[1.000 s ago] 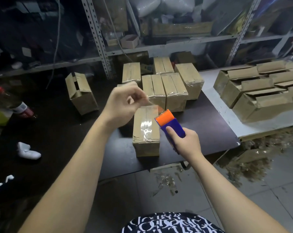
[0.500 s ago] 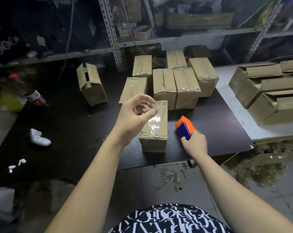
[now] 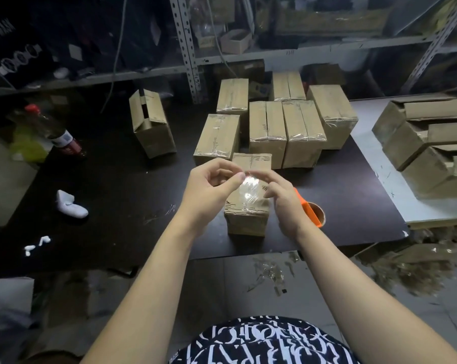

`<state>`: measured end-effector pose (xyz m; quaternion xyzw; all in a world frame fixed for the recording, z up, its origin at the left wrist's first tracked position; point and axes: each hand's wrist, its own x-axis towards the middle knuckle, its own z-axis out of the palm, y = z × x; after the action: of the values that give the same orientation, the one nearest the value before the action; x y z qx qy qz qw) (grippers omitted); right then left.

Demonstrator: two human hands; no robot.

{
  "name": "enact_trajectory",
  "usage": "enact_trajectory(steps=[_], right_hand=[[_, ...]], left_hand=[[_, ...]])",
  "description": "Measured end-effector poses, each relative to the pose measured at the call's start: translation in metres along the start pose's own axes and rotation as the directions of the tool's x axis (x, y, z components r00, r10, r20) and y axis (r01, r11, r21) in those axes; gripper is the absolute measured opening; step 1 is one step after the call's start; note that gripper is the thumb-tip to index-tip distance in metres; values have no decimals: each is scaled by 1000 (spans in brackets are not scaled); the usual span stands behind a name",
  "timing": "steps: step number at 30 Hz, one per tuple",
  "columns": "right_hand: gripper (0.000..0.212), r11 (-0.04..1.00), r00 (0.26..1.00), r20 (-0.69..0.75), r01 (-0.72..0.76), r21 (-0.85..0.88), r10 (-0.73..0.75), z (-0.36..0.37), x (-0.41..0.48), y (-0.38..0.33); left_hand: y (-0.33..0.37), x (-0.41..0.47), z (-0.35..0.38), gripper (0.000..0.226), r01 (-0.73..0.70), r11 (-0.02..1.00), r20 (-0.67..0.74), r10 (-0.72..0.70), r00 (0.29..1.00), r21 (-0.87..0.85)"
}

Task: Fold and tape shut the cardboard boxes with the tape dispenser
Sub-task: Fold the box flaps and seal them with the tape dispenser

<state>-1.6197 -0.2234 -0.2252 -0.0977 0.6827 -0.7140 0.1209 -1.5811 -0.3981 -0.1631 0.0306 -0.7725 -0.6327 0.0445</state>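
Note:
A small taped cardboard box (image 3: 247, 215) stands near the front edge of the dark table (image 3: 122, 190). Just above it my left hand (image 3: 210, 190) and my right hand (image 3: 282, 199) meet, fingertips pinching a small shiny piece of clear tape (image 3: 248, 183) between them. The orange tape dispenser (image 3: 311, 210) lies on the table right of the box, partly hidden behind my right hand. Behind the box stand several taped boxes (image 3: 285, 132) in a cluster.
An open, untaped box (image 3: 151, 127) lies tilted at the back left. Several unfolded boxes (image 3: 427, 137) are stacked on the white table at the right. A bottle (image 3: 56, 130) and a white object (image 3: 70, 204) lie on the left. Tape scraps litter the floor.
My right hand has set the dispenser down on the table and moved left to meet my left hand over the box. Both now pinch the tape piece.

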Motion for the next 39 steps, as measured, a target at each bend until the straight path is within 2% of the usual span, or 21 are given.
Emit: enact_trajectory(steps=[2,4,7,11,13,15,19,24,28,32,39], right_hand=[[40,999,999,34,-26,40,25,1,-1,-4],[27,999,998,-40,-39,15,39,-1,-2,0],[16,987,973,-173,-146,66,155,-5,-7,4],[25,931,892,-281,-308,194,354,-7,-15,4],[21,890,842,-308,-369,269,443,-9,-18,2],[18,869,822,-300,-411,276,484,-12,-20,1],[19,880,833,-283,-451,150,476,-10,-24,11],[17,843,741,-430,-528,102,516,-3,-24,15],[23,864,720,-507,-492,108,473,-4,-22,17],[16,857,727,-482,-504,108,488,-3,-19,17],[16,868,755,-504,-495,-19,419,-7,-21,15]], left_hand=[[-3,0,-3,6,16,1000,-53,-16,998,4],[-7,1,-5,7,28,1000,-110,-28,993,0],[-15,4,-4,8,54,998,-204,-57,977,-23],[-23,5,10,7,139,985,-309,-163,937,-99],[-27,3,15,10,181,976,-350,-214,912,-125],[-36,1,18,15,211,970,-388,-243,889,-122],[-54,0,16,13,291,951,-431,-307,849,-105],[-69,1,14,11,397,914,-356,-399,845,-82],[-72,7,13,10,426,900,-398,-426,813,-92],[-80,7,12,14,448,889,-425,-444,789,-98],[-92,6,12,11,491,860,-381,-505,775,-141]])
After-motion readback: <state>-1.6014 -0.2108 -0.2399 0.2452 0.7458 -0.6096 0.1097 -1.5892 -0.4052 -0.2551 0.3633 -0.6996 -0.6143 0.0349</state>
